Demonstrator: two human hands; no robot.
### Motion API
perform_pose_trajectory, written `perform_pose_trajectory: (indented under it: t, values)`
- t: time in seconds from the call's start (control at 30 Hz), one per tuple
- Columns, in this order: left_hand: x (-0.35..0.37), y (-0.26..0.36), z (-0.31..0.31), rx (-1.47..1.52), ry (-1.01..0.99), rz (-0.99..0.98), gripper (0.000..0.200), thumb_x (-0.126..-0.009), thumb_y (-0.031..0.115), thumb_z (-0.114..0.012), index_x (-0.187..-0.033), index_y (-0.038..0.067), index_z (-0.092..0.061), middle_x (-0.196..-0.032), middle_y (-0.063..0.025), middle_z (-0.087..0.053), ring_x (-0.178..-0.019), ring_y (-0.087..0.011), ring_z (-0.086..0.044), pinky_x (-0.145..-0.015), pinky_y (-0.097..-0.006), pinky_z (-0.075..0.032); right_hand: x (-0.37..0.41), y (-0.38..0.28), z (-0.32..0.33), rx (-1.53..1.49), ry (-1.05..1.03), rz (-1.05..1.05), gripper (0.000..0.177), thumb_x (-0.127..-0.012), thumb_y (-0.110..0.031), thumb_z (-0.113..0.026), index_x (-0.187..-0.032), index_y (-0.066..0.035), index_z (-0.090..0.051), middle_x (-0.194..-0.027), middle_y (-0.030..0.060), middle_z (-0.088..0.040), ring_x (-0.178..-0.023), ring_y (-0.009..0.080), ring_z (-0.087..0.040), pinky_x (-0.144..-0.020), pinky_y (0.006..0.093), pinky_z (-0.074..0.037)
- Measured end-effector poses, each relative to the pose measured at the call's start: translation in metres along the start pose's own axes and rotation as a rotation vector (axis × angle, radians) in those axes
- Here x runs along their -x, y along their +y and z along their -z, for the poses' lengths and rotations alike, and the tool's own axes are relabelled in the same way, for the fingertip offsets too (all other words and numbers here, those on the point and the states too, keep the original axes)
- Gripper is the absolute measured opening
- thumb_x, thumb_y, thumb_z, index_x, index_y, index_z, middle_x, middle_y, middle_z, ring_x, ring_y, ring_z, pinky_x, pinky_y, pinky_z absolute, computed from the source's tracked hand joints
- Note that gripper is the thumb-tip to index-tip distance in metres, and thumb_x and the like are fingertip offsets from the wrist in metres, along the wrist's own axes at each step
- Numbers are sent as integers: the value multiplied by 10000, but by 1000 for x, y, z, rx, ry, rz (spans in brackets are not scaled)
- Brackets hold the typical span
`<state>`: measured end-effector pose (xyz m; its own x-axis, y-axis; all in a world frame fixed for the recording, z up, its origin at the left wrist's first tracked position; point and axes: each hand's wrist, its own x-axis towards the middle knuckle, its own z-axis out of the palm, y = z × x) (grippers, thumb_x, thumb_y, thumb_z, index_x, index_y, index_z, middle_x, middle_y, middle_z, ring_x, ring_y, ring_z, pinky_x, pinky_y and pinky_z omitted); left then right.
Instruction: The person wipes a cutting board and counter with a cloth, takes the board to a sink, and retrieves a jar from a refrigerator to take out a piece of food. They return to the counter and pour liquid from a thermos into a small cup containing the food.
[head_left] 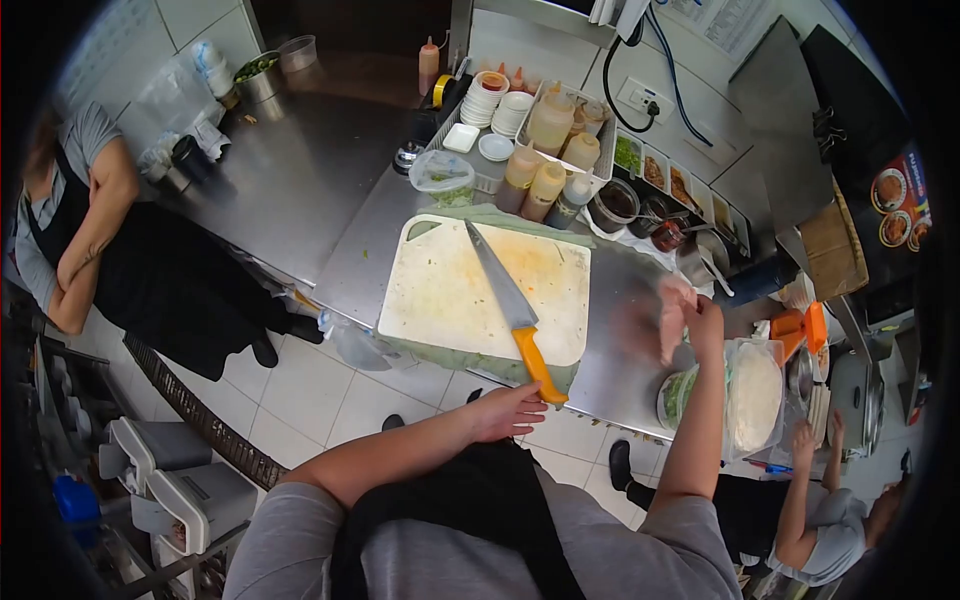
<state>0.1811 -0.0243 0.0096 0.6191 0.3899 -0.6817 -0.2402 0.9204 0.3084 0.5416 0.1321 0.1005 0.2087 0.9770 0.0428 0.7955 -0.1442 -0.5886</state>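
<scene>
A chef's knife [503,281] with an orange handle lies slantwise across a stained white cutting board [440,300], its handle reaching past the near edge. My left hand [508,413] is open, palm turned up, with its fingertips right at the handle's end. My right hand [705,325] is closed on a limp, pale pink cloth [675,315], slightly blurred, over the steel counter right of the board. Beneath the board a green cloth [480,362] sticks out. Close to my right forearm stand a tub of greens [678,397] and a container of white food [755,395].
Squeeze bottles [545,190], a basket [606,165] and stacked small dishes [485,100] line the back, near a bag of greens [443,178]. One person [110,230] stands left with folded arms; another person [815,530] works at the right.
</scene>
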Motion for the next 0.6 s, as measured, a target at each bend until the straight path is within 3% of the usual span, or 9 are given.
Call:
perform_pose_trajectory:
  t: [0.03,0.1,0.13,0.3,0.37,0.43,0.47,0.53,0.6]
  values:
    - [-4,2,-4,15,-37,-25,532,-951,494,-519,-1272,73,-461,-1295,-75,-533,-1217,-217,-482,-1018,-404,-376,2,-4,-11,-296,-46,1,173,-922,-191,-616,-962,-29,-660,-825,6,-665,-708,106,-615,-625,246,-470]
    - [-8,4,-8,36,-77,-48,508,-955,489,-515,-1265,89,-469,-1281,-78,-545,-1210,-216,-488,-1005,-404,-386,24,-40,-40,-886,-48,-106,180,-935,-245,-626,-1005,-79,-622,-893,-37,-632,-778,55,-566,-653,240,-447]
    - [-9,4,-8,50,-58,-52,474,-961,482,-508,-1249,107,-479,-1263,-80,-556,-1209,-214,-491,-998,-398,-388,36,-63,-52,-942,-28,-139,182,-946,-263,-617,-1038,-110,-582,-948,-48,-610,-833,55,-554,-695,235,-441]
    - [-3,7,-10,40,25,-69,382,-968,468,-499,-1163,140,-510,-1208,-71,-570,-1178,-207,-511,-963,-389,-397,58,-104,-137,-909,-200,134,118,-937,-151,-617,-980,-59,-555,-870,-6,-591,-765,62,-539,-661,235,-459]
    - [-8,3,-10,29,62,-136,363,-960,459,-520,-1130,139,-508,-1161,-54,-568,-1132,-195,-528,-935,-377,-401,70,-121,-162,-729,-169,208,145,-919,-129,-636,-993,-27,-566,-867,9,-596,-762,74,-550,-654,242,-468]
    - [-7,1,-8,14,27,-169,375,-955,459,-529,-1148,139,-502,-1158,-52,-565,-1121,-190,-527,-926,-372,-400,84,-127,-188,-731,-311,93,186,-896,-122,-659,-1009,0,-576,-866,44,-610,-757,98,-563,-653,261,-475]
    - [-6,0,-7,5,-9,-195,388,-950,458,-538,-1166,139,-497,-1154,-50,-561,-1110,-186,-527,-918,-368,-400,91,-123,-206,-523,-228,277,147,-880,-68,-655,-996,-15,-582,-907,52,-607,-800,129,-584,-701,259,-484]
    - [6,1,-9,-18,78,-199,410,-948,444,-547,-1213,140,-476,-1107,-39,-556,-1081,-178,-535,-914,-357,-399,105,-140,-202,-406,-258,370,278,-844,-91,-677,-1070,37,-580,-922,132,-613,-772,216,-591,-693,310,-484]
    - [18,2,-3,-46,132,-173,393,-958,403,-548,-1217,122,-457,-1040,-23,-537,-1020,-175,-548,-906,-365,-417,107,-148,-200,-340,-282,395,299,-839,-95,-680,-1090,36,-583,-974,148,-610,-804,247,-595,-709,320,-487]
